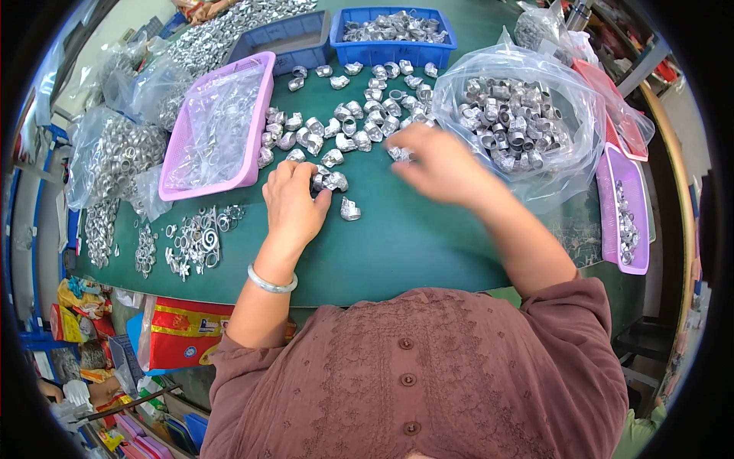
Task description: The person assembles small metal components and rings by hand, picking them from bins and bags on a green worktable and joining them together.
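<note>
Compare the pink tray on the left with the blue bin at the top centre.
The pink tray is shallow and lined with a clear plastic bag holding only a few small metal pieces; the blue bin is deeper, unlined, and carries a heap of silvery metal fittings. The pink tray lies close to the left hand; the blue bin sits farther back. Both are rectangular plastic containers on the green table.

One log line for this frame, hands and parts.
left hand: on metal fittings | right hand: picking fitting from pile | surface: green table
</note>
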{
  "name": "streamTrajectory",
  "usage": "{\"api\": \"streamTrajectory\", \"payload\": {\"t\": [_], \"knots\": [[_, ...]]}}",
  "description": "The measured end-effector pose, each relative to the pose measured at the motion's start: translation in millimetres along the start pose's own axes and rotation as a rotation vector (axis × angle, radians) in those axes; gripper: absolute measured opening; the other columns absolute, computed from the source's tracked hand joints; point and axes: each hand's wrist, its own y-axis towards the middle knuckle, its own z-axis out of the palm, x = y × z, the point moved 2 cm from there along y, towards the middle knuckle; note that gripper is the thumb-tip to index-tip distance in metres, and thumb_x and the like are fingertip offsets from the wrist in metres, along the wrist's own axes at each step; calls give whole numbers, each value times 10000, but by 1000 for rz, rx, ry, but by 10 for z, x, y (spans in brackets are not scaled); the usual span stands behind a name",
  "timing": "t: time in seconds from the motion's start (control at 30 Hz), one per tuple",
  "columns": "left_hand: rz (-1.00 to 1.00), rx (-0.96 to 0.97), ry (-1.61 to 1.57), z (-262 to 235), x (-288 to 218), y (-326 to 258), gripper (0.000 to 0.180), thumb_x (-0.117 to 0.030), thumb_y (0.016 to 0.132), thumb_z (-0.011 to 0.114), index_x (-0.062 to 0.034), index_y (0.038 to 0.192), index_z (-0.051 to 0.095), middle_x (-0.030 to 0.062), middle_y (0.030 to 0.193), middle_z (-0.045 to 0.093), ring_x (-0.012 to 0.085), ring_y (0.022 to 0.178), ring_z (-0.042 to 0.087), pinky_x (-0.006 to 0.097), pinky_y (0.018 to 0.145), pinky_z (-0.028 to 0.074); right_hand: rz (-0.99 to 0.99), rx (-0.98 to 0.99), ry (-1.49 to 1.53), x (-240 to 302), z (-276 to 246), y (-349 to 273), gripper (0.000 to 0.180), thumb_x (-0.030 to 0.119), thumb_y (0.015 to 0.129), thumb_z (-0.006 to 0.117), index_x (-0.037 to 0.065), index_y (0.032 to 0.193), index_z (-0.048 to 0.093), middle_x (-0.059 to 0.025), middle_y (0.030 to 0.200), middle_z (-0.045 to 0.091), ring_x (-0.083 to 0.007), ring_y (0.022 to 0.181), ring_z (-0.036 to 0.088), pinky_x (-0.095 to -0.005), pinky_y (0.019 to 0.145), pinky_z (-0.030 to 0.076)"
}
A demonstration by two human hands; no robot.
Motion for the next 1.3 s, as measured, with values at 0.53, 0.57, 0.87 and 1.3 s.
{"api": "streamTrajectory", "payload": {"t": [0.53, 0.57, 0.87, 1.3], "knots": [[158, -89, -192, -20, -28, 6, 364, -10, 637, 679, -44, 983, 570, 65, 781, 529, 232, 774, 499, 336, 694, 406, 176, 275, 422, 22, 563, 155, 337, 51, 728, 646, 23, 1051, 552, -54, 799, 593, -134, 676, 561, -274, 607, 467], [114, -62, -275, -23, -53, 1, 498, -6, 660, 675, -38, 1135, 531, 66, 808, 508, 194, 758, 480, 297, 668, 419, 257, 267, 571, -9, 525, 102, 335, 53, 739, 647, 10, 1056, 546, -33, 776, 584, -95, 653, 538, -240, 580, 450], [164, -20, -778, -5, -437, -89, 373, -4, 715, 677, -19, 1071, 567, 43, 937, 455, 108, 789, 455, 214, 672, 398, 347, 99, 1220, 133, 260, -241, 316, 29, 773, 631, -14, 1063, 511, -36, 821, 586, -77, 681, 546, -220, 573, 467], [118, 64, -922, 43, -586, -105, 421, -20, 662, 743, -11, 1009, 505, 24, 956, 483, 75, 722, 510, 186, 617, 434, 207, 76, 1318, 131, 163, -404, 368, -25, 782, 575, -22, 1133, 464, -62, 975, 560, -100, 791, 563, -252, 653, 492]]}}
